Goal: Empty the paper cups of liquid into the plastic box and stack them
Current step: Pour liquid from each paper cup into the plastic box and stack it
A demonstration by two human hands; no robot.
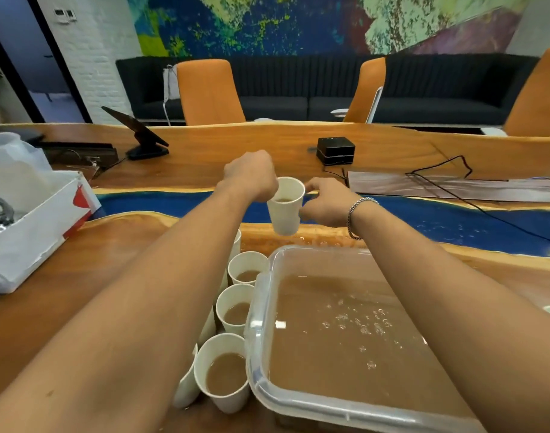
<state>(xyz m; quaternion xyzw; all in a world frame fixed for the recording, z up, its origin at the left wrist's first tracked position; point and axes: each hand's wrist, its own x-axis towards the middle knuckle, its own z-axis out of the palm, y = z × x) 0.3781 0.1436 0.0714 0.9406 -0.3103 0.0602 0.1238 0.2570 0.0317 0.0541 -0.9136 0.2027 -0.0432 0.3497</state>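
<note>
Paper cup (pixel 285 214), part full of brown liquid, was held near upright just beyond the plastic box (pixel 257 310), left hand (pixel 251 178) and right hand (pixel 323 203) both curled against its sides. Pouring looked to be the step in hand; next it needed carrying over the box and tipping.

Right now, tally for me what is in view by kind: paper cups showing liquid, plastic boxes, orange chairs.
White paper cups showing brown liquid: 4, one of them lifted
Clear plastic box: 1
Orange chairs: 3
Total: 8
Not counted: partly hidden cups behind the left forearm, and one cut off at the right edge.
</note>
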